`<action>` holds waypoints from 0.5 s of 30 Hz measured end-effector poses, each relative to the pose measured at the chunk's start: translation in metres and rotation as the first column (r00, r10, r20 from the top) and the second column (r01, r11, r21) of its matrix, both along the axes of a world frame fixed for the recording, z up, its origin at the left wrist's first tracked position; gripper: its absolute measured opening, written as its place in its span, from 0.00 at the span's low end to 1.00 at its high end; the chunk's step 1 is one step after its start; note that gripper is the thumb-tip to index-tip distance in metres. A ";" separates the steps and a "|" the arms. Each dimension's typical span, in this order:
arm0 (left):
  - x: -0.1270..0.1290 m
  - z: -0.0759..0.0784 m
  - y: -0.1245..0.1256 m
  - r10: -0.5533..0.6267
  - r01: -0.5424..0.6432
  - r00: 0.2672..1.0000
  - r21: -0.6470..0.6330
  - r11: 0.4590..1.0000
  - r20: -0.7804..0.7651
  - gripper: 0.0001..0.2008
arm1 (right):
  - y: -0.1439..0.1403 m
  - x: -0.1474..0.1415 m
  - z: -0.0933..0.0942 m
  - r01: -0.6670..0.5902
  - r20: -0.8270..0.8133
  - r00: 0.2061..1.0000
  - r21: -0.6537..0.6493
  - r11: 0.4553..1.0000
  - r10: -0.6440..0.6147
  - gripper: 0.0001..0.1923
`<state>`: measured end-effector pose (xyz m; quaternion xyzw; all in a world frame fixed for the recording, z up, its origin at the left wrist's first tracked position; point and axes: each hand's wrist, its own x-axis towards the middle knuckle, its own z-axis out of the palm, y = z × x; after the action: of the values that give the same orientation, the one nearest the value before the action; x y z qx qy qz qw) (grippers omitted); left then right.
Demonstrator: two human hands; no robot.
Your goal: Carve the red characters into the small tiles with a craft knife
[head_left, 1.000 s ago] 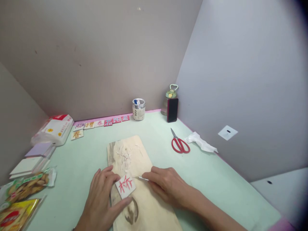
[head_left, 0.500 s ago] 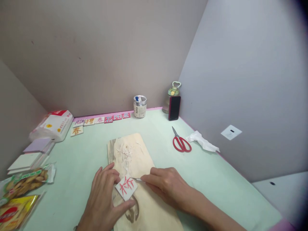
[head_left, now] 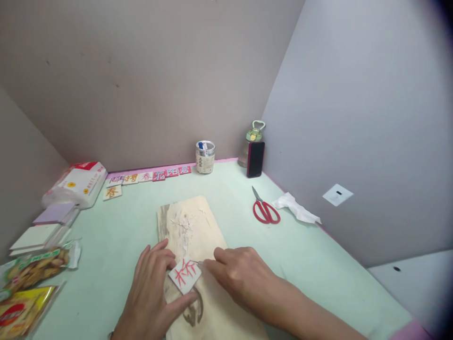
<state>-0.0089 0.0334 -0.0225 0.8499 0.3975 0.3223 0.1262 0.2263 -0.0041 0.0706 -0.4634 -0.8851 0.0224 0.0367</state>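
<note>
A small white square tile (head_left: 185,276) with a character in red strokes lies turned cornerwise on a pale wooden board (head_left: 212,238). My left hand (head_left: 148,285) steadies it between the thumb at its lower edge and the fingers at its left side. In my right hand (head_left: 244,274), closed in a pinch, is a thin metal carving knife (head_left: 198,262). Its tip meets the tile's upper right edge, and my fingers hide most of the handle. Pale shavings (head_left: 186,227) are scattered on the board above the tile.
Red-handled scissors (head_left: 266,211) and a crumpled tissue (head_left: 297,209) lie to the right. Behind stand a can (head_left: 205,158), a bottle (head_left: 243,153) and a phone (head_left: 255,159). Lettered tiles (head_left: 145,177), a tissue pack (head_left: 79,184), blank tiles (head_left: 35,236) and snack bags (head_left: 38,267) are leftward.
My right hand has rolled over slightly and its fingers now cover more of the carving knife. My left hand and the tile stay in place.
</note>
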 end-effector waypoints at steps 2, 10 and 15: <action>0.000 0.001 0.000 -0.002 0.002 1.000 -0.009 1.000 -0.002 0.23 | -0.003 -0.003 0.001 -0.013 0.012 1.000 0.026 1.000 0.013 0.05; -0.003 0.003 0.000 -0.017 0.017 1.000 -0.006 1.000 -0.020 0.19 | -0.012 0.002 -0.030 -0.019 -0.078 0.996 0.221 0.975 0.037 0.07; -0.007 0.003 0.005 -0.018 0.018 1.000 0.003 1.000 -0.023 0.19 | -0.008 0.010 -0.043 0.014 -0.119 0.993 0.225 0.974 0.014 0.09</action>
<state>-0.0158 0.0385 -0.0195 0.8573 0.3908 0.3119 0.1229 0.2363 -0.0125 0.0275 -0.4541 -0.8781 -0.0502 0.1422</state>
